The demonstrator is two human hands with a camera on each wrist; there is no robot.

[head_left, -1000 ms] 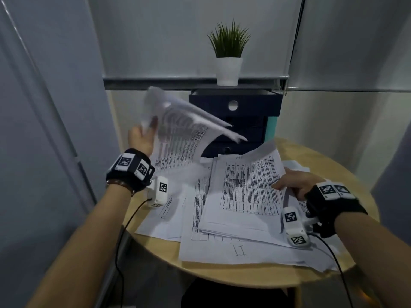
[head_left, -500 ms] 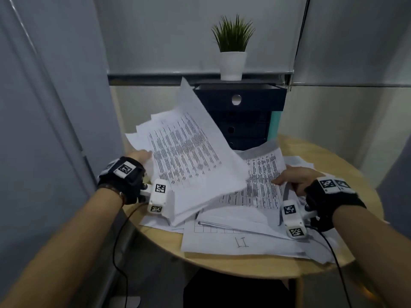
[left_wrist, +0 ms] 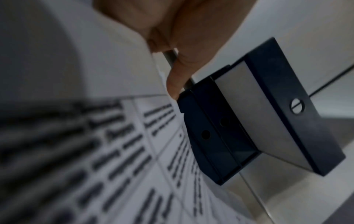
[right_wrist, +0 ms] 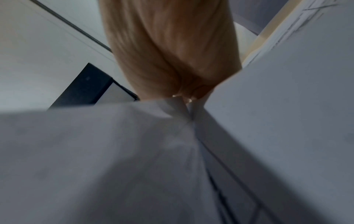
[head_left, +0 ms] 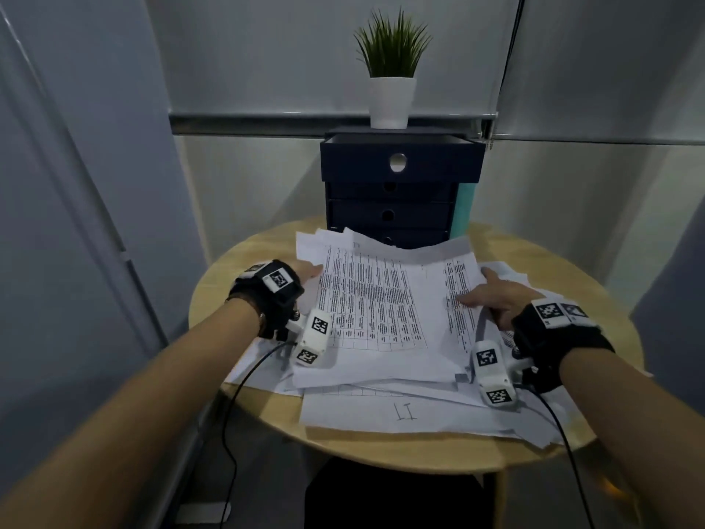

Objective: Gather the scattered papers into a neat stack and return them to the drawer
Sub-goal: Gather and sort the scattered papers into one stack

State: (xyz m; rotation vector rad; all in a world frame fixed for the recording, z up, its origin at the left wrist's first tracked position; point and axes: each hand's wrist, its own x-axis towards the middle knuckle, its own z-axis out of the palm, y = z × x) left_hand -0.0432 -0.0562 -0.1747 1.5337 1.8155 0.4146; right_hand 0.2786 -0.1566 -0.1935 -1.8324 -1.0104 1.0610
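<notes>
A loose pile of printed papers (head_left: 381, 318) covers the round wooden table (head_left: 381, 458). My left hand (head_left: 307, 271) holds the left edge of the top sheaf, which lies flat on the pile; its thumb (left_wrist: 176, 78) is on the printed sheet (left_wrist: 114, 151). My right hand (head_left: 492, 295) holds the pile's right edge, thumb and forefinger on top, the other fingers (right_wrist: 172, 53) tucked between sheets (right_wrist: 95, 151). Behind the pile stands a dark blue drawer unit (head_left: 393, 215) with its top drawer (head_left: 400, 162) pulled out.
A potted plant (head_left: 393, 89) stands on top of the drawer unit, and a teal object (head_left: 463, 215) is beside its right side. A sheet with a handwritten mark (head_left: 404, 412) juts toward the table's front edge. Walls stand close on the left and behind.
My left hand has swung the lifted sheaf down and rightward onto the pile, where it now lies flat. The right hand has stayed at the pile's right edge.
</notes>
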